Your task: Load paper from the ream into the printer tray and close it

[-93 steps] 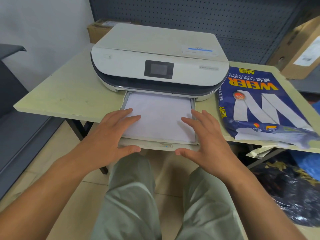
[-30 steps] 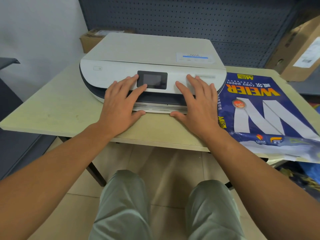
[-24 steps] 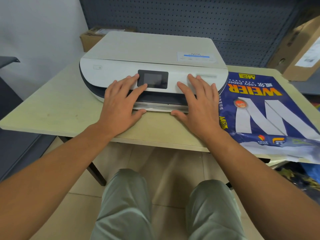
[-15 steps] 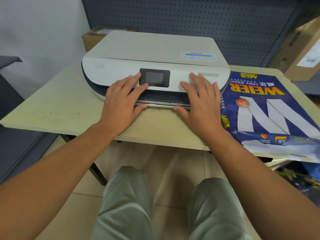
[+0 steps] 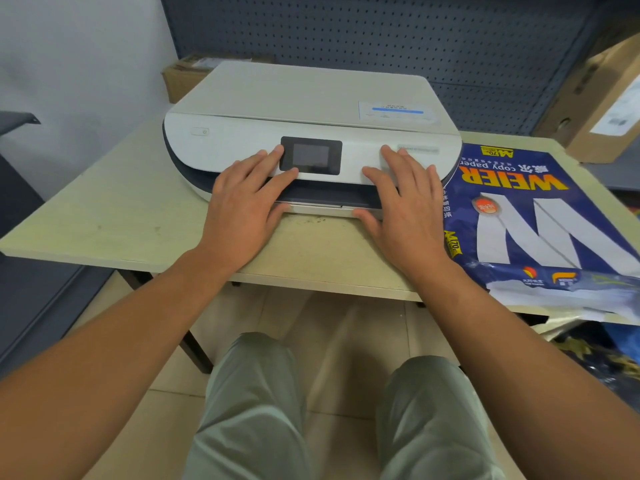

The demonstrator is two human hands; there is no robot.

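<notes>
A white printer (image 5: pixel 311 98) with a small dark screen sits on a pale wooden table (image 5: pixel 114 209). Its paper tray (image 5: pixel 318 208) is pushed in, with only the front lip showing under the dark slot. My left hand (image 5: pixel 246 206) lies flat against the printer's front left of the screen, fingers spread, thumb at the tray lip. My right hand (image 5: pixel 405 206) lies flat right of the screen, thumb at the tray lip too. Neither hand holds anything. The blue ream of copy paper (image 5: pixel 540 220) lies on the table right of the printer, its near end torn open.
Cardboard boxes stand behind the printer at the left (image 5: pixel 183 74) and at the far right (image 5: pixel 602 105). A dark pegboard wall (image 5: pixel 381 32) backs the table. My knees (image 5: pixel 256 393) are below the table's front edge. Dark bags lie on the floor at the right.
About three seconds ago the tray stood pulled out with paper in it; it has since been pushed in. Over the last second my hands have stayed flat on the printer's front.
</notes>
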